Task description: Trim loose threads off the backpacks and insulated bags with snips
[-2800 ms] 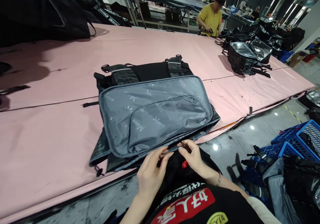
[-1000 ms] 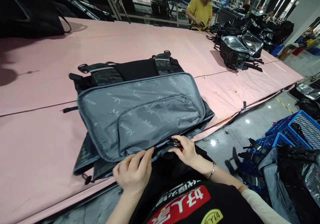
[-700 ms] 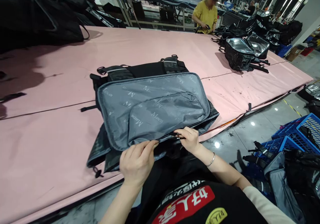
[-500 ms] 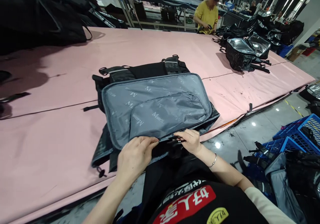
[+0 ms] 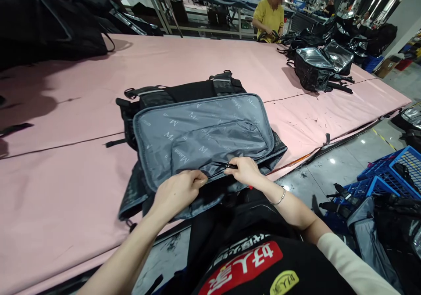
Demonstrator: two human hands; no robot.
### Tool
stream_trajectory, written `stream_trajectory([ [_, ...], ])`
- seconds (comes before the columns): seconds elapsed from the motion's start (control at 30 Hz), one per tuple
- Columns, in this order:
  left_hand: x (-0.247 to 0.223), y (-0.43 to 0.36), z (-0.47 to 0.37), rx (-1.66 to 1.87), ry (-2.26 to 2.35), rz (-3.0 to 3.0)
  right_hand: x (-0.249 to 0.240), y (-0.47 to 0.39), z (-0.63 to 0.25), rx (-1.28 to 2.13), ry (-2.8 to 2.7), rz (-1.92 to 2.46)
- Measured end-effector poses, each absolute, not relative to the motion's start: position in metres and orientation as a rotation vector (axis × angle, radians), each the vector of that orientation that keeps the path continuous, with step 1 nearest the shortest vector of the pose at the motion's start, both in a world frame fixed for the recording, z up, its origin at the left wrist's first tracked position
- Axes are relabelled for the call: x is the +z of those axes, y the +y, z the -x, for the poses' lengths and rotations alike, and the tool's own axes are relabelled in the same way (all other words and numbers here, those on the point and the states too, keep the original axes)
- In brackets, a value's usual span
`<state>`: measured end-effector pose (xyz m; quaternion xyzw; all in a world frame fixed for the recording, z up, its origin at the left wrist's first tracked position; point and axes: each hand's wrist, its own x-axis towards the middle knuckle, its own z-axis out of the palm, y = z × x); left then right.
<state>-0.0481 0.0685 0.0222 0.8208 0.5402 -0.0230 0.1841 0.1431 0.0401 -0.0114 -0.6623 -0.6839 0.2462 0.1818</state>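
Left hand (image 5: pixel 177 192) curled, fingertips pinching near edge of grey flap (image 5: pixel 200 137). Right hand (image 5: pixel 245 171) just to its right on same edge, thumb and forefinger nipped on small dark zip pull (image 5: pixel 226 166). Hands close together, not touching; right one nearer the pull. Flap long axis left-right, zip edge running along near side, rest of flap lying away from both hands. Flap on top of black bag (image 5: pixel 194 91), straps at far side, all on pink table (image 5: pixel 66 110) near its front edge. Blue crates (image 5: pixel 388 181) on floor right. Far right on table: foil-lined bags (image 5: pixel 315 69), well apart. Beyond, person in yellow (image 5: pixel 269 18) at far edge. Nothing between hands and zip.
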Motion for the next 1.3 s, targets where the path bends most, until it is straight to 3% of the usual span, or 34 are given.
stream_trajectory([
  [0.4,-0.017,0.034,0.041,0.786,1.451,-2.776,-0.018,0.027,-0.137,0.345,-1.981,1.784],
  [0.77,0.024,0.062,0.037,0.311,1.455,-2.433,-0.011,0.008,-0.157,0.376,-1.779,1.562],
  [1.07,0.032,0.065,0.036,0.293,1.437,-2.389,-0.001,0.008,-0.179,-0.1,-2.124,1.369],
  [1.2,0.029,0.066,0.04,0.378,1.397,-2.377,0.0,0.008,-0.182,-0.055,-2.252,1.325],
  [1.3,0.022,0.064,0.044,0.524,1.361,-2.377,-0.008,0.004,-0.186,0.158,-2.122,1.27],
])
